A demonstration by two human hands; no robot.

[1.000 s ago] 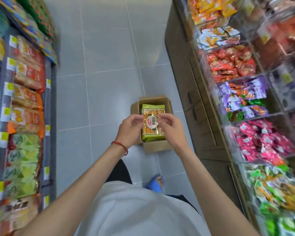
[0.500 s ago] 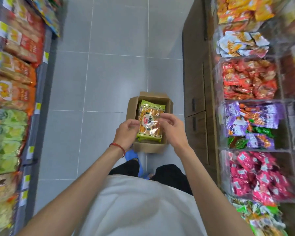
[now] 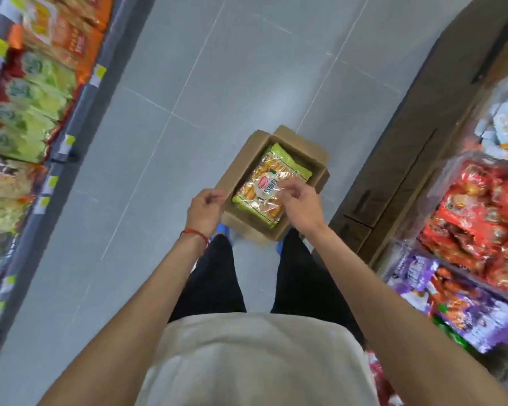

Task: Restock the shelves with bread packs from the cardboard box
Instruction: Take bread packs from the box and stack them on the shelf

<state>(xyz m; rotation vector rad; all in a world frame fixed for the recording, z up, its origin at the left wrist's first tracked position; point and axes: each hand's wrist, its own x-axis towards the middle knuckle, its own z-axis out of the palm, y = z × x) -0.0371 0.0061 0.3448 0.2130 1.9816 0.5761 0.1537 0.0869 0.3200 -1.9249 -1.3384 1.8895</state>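
An open cardboard box (image 3: 305,150) stands on the grey tiled floor just in front of my feet. A green and gold bread pack (image 3: 264,183) lies slanted inside it, label up. My right hand (image 3: 301,205) reaches over the pack's near right side, its fingertips pinched on the wrapper beside the label. My left hand (image 3: 206,208), with a red string at the wrist, hovers at the box's left wall with its fingers curled and nothing in them. It does not touch the pack. What lies under the pack is hidden.
Left shelves (image 3: 79,112) hold orange, green and pale snack packs behind yellow price tags. On the right stand a wooden cabinet (image 3: 408,159) and clear bins of red packs (image 3: 481,218) and purple packs (image 3: 464,306). Blue slippers (image 3: 225,231) touch the box's near side.
My left hand has come off the pack and drawn back to the box's left wall. My right hand stays on the pack. The view has tilted down and turned.
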